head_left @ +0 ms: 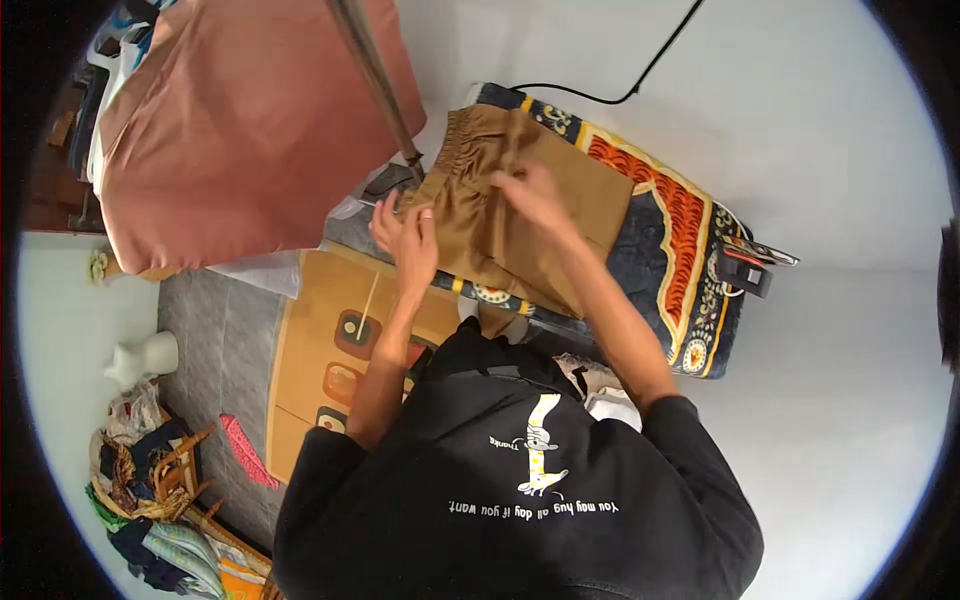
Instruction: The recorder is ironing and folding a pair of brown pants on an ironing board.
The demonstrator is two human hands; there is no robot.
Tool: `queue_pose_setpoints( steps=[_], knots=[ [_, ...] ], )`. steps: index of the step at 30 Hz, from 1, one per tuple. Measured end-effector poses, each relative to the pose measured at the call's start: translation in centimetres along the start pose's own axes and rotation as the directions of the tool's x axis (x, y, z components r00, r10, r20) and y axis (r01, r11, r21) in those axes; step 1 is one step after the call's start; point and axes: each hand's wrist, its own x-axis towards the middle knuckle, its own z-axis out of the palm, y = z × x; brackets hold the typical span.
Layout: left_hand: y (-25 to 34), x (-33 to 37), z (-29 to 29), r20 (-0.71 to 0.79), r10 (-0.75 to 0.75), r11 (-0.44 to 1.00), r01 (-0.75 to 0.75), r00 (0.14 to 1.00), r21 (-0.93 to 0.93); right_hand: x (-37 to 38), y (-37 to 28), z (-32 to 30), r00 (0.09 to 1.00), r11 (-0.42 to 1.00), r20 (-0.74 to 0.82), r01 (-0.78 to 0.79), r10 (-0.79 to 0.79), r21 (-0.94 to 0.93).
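Observation:
A pair of brown shorts (585, 185) with a gathered elastic waistband lies on a dark patterned blanket (645, 255). At the waistband's near end, my left hand (408, 245) rests against the cloth, its fingers stretched and thumb apart. My right hand (535, 200) is over the middle of the shorts, slightly blurred, with its fingers curled together on the brown fabric. A strip of cloth just beyond those fingers is blurred too. Folds run across the fabric between both hands.
A pink cloth (260, 130) hangs at the left beside a metal pole (375, 80). A small black device (745, 272) stands at the blanket's right edge. A black cable (635, 92) runs along the wall. Clothes are heaped on a wooden chair (180, 465) at the lower left.

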Motion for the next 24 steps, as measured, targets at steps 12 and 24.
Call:
queue_pose_setpoints(
  steps=[12, 24],
  knots=[
    [-4.4, -0.4, -1.4, 0.066, -0.32, 0.939, 0.326, 0.945, -0.108, 3.4, -1.0, 10.5, 0.997, 0.987, 0.027, 0.073, -0.07, -0.14],
    [-6.1, -1.8, -0.5, 0.27, -0.686, 0.557, 0.726, 0.676, -0.403, 15.5, 4.0, -5.0, 0.966, 0.781, 0.195, 0.252, -0.169, -0.572]
  ],
)
